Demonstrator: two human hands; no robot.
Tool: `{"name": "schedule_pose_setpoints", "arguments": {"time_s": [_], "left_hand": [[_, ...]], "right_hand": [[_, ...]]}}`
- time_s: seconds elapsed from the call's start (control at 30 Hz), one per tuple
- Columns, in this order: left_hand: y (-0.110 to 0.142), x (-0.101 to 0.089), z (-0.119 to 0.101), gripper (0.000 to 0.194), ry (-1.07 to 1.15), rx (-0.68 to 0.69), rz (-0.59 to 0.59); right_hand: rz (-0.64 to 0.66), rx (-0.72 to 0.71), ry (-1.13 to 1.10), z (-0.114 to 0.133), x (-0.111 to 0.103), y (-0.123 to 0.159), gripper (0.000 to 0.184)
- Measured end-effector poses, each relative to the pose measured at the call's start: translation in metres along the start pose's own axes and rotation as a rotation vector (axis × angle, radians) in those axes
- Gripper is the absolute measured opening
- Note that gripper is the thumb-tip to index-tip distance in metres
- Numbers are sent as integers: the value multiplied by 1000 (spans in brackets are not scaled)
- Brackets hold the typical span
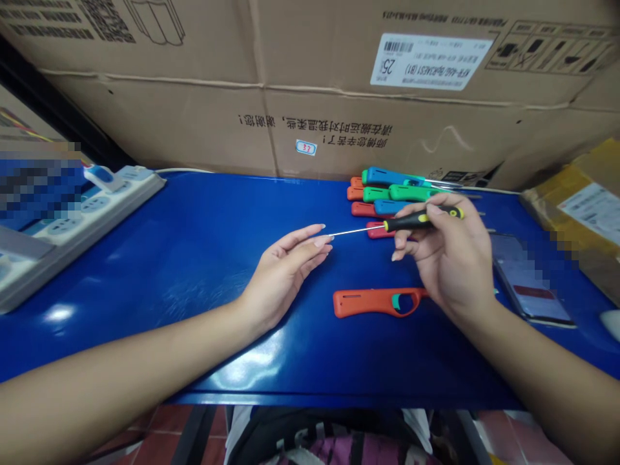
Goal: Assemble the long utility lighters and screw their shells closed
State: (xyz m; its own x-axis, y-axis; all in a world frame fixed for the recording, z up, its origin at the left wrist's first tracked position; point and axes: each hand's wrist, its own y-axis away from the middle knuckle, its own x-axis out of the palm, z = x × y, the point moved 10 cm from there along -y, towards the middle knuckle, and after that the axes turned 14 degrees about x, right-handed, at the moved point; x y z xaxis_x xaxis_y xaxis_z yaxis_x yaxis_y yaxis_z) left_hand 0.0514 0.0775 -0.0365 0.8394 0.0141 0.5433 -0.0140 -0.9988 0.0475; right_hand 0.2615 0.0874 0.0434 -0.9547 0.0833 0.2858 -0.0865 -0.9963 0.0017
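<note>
Above the blue table, my right hand (455, 258) grips the black and yellow handle of a screwdriver (411, 221), whose thin shaft points left. At the shaft's far end, the fingers of my left hand (285, 271) close around the tip; whether a small part is also pinched there, I cannot make out. Below the screwdriver an orange gas lighter (365, 303) with a green trigger lies flat on the table. My right hand and forearm cover its nozzle end. Behind the right hand, several more lighters (394, 175) in red, green and blue are piled together.
A large cardboard box (203, 123) stands along the back of the blue table (145, 258). To the left is a white power strip (82, 226) with a plug in it. A phone (533, 284) lies at the right, near a taped carton (576, 187).
</note>
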Motion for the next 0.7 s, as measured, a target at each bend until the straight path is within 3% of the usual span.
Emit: {"name": "schedule_pose_setpoints", "arguments": {"time_s": [0.13,0.23,0.37,0.43,0.57,0.7], "left_hand": [[-1,2,-7,27,-67,65,36],[-5,1,-11,19,-253,114,87],[-1,18,-12,19,-591,187,326],[9,32,-18,24,-766,310,478],[37,57,-17,56,-1005,525,780],[47,60,-8,49,-1091,586,883]], "right_hand": [[16,-90,58,30,-2,-1,25],[-14,-183,172,60,-1,0,25],[-46,-303,306,87,17,16,22],[-68,-318,343,87,28,26,19],[-81,-400,402,72,43,41,18],[31,-673,497,61,55,55,22]]}}
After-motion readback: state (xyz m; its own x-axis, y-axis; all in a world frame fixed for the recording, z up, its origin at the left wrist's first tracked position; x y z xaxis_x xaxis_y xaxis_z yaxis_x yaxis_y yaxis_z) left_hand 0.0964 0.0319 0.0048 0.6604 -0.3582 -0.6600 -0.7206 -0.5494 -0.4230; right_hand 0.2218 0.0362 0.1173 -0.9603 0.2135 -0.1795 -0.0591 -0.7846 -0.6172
